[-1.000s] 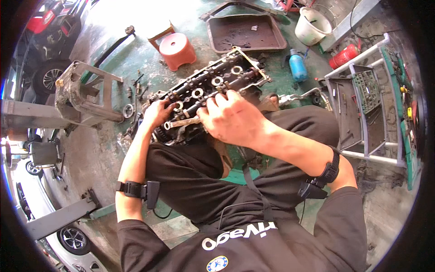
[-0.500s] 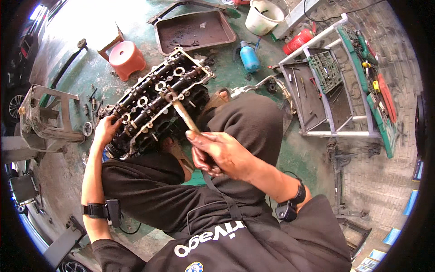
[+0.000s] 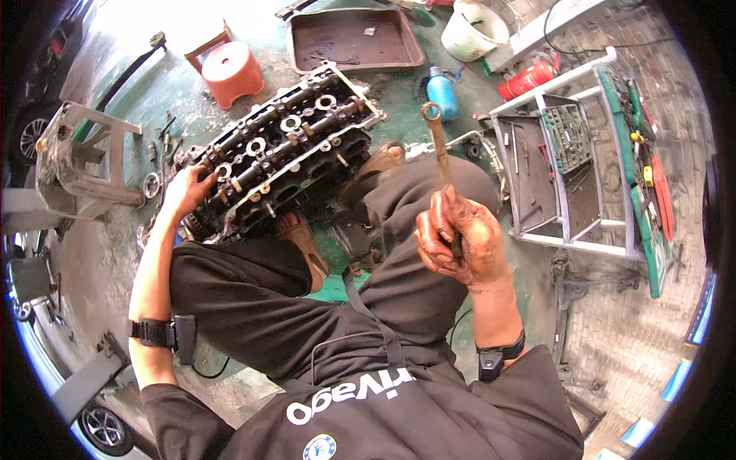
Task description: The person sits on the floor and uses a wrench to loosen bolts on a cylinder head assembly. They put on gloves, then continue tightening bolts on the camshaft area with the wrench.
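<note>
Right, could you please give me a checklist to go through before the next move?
1. Wrench gripped: ok, in the right hand.
2. Wrench clear of the cylinder head: ok, held up apart from it.
3. Left hand on the cylinder head: ok, touching its left end.
4. Wrench's lower end undamaged: cannot tell, mostly hidden by the right hand.
5. Cylinder head well supported: cannot tell, its underside is hidden.
6. Floor free of loose parts: not ok, metal parts lie left of the cylinder head.
</note>
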Demonstrator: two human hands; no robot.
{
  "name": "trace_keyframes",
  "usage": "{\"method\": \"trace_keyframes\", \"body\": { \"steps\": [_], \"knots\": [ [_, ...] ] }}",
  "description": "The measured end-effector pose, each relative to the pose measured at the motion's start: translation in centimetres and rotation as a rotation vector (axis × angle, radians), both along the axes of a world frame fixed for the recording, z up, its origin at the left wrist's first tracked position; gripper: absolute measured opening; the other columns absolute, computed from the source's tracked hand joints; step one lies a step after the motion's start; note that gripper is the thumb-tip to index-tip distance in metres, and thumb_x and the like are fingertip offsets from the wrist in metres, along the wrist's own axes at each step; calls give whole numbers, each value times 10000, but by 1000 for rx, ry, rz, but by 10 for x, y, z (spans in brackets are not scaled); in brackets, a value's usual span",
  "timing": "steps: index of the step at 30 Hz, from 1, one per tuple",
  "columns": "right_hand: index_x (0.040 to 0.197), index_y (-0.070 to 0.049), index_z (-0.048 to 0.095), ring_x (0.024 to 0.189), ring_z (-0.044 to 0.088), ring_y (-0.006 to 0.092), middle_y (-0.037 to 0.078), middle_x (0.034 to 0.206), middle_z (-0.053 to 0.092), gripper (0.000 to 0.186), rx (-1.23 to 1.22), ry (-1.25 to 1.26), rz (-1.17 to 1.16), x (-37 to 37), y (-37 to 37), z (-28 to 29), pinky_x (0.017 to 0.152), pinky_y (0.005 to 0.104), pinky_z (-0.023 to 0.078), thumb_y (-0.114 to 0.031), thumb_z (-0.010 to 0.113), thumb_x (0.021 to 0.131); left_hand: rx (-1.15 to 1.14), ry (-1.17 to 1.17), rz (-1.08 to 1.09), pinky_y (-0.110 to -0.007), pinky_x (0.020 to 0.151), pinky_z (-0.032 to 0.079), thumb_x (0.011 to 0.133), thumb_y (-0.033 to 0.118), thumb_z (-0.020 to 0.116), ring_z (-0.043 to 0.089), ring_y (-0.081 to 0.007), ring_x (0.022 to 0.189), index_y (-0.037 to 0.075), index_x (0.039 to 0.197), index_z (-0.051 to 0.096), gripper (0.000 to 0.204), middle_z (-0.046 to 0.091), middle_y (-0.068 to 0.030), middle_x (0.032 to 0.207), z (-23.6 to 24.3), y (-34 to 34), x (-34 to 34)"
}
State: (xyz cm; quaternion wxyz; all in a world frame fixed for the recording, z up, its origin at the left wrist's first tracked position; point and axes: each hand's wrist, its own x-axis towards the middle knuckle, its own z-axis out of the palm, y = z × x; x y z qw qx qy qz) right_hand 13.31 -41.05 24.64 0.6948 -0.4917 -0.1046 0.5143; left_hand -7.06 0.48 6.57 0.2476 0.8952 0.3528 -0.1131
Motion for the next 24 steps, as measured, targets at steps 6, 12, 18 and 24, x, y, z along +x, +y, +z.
{"method": "trace_keyframes", "body": {
  "steps": [6, 12, 18, 24],
  "knots": [
    [736, -108, 413, 421, 307, 117, 54, 551, 399, 500, 17, 8, 59, 7, 11, -4, 369, 270, 285, -452, 392, 1097, -77, 44, 17, -419, 826, 532, 943, 480, 630, 722, -321, 913, 40, 1130, 728, 489, 734, -220, 980, 4, -2, 3],
    [751, -112, 401, 427, 322, 114, 42, 566, 407, 476, 4, 50, 92, 17, 23, -12, 384, 268, 309, -441, 412, 1094, 29, 77, -19, -435, 948, 519, 928, 523, 623, 684, -360, 1076, 87, 1197, 723, 522, 708, -222, 1130, -1, 1, 3],
    [714, -128, 423, 398, 348, 108, -4, 544, 425, 490, -221, 26, 12, 34, 46, -25, 372, 273, 297, -470, 517, 1051, 3, 79, -1, -443, 952, 516, 930, 505, 630, 679, -370, 1085, 83, 1198, 723, 509, 704, -236, 1126, -5, 5, 1],
    [807, -69, 597, 579, 678, 265, 157, 610, 637, 327, -647, -1529, 47, 16, 52, -56, 535, 397, 526, -313, 545, 1019, -86, -49, -2, -373, 735, 527, 948, 411, 638, 673, -209, 742, 14, 1161, 706, 456, 730, -141, 854, 4, 2, 1]
  ]
}}
